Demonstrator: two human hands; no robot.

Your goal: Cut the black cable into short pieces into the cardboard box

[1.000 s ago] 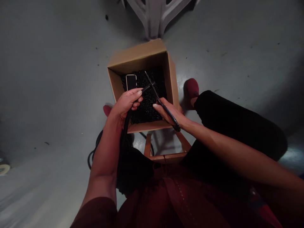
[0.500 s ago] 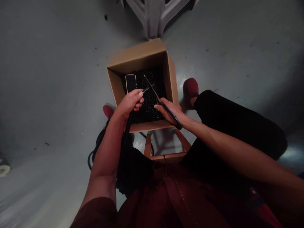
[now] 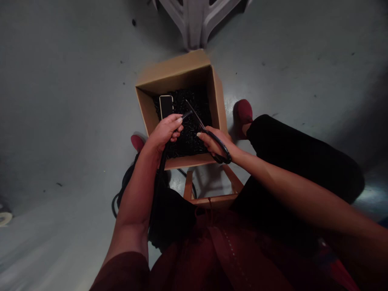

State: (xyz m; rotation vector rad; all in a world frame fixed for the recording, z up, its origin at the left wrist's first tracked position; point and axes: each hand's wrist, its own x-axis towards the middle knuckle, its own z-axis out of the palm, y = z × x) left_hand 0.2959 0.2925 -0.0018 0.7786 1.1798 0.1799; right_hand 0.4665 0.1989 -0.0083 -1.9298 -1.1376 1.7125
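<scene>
The fingers of the left hand (image 3: pixel 169 127) are pinched round a black ribbed tube (image 3: pixel 186 115), close to its end, with the thumb on top and the other fingers curled under. The fingers of the right hand (image 3: pixel 216 141) are wrapped about the handles of a pair of scissors (image 3: pixel 196 115), whose blades slant up and away, across the tube's free end; whether they touch it, I cannot tell. Both tube end and blades are held over an open cardboard box (image 3: pixel 220 107), its inside spread with small black pieces (image 3: pixel 188 139). A phone (image 3: pixel 166 106) with a pale rim lies on these pieces, just beyond the left hand.

A dark length trails down from the left hand along the forearm, and a black loop (image 3: pixel 114 205) shows beside the left leg. Below the near side of the box is a wooden frame (image 3: pixel 212 200). A red shoe (image 3: pixel 244 111) stands to the right of the box, another (image 3: pixel 137 142) to its left.

The floor (image 3: pixel 75 105) is smooth and grey, dotted with dark specks, in dim light, with a bright sheen at the lower left. Beyond the box stands a pale plastic piece of furniture (image 3: pixel 195 28), cut off by the upper edge; a pale ring-shaped object (image 3: pixel 5 218) sits at the far left.
</scene>
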